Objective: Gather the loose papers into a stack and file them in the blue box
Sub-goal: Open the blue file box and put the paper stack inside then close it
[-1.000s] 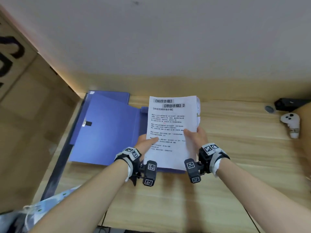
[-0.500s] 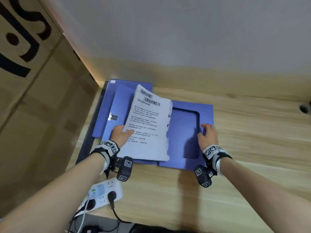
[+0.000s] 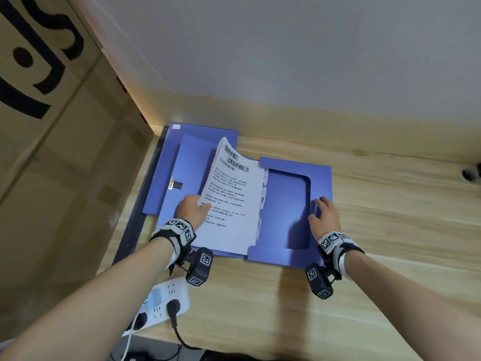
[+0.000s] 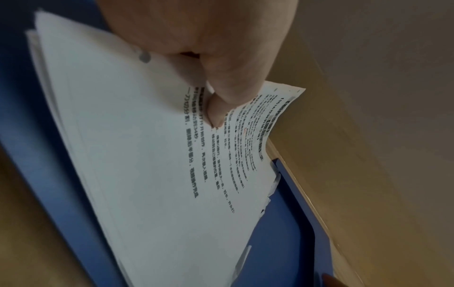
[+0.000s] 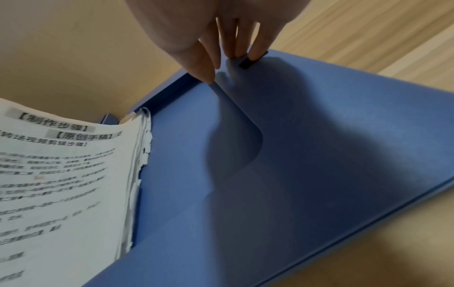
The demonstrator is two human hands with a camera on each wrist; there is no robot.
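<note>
A white stack of printed papers [image 3: 231, 201] stands tilted inside the open blue box [image 3: 321, 173] on the wooden desk. My left hand [image 3: 194, 211] pinches the stack's left edge, thumb on the printed face [image 4: 216, 114]. The stack's right edge rests against the box floor [image 5: 137, 174]. My right hand [image 3: 324, 216] lies with straight fingers [image 5: 209, 64] on the box's right flap, near its far edge. The box lid [image 3: 192, 173] lies flat open to the left.
A large cardboard carton [image 3: 52, 152] stands at the left beside the desk. A white power strip [image 3: 158, 303] with a black plug lies at the desk's front left edge. A grey wall [image 3: 286, 61] rises behind. A dark object [image 3: 471, 173] sits at the far right.
My right hand let go of the papers and moved to the box's right flap. My left hand carried the stack to the left and tipped it into the open box.
</note>
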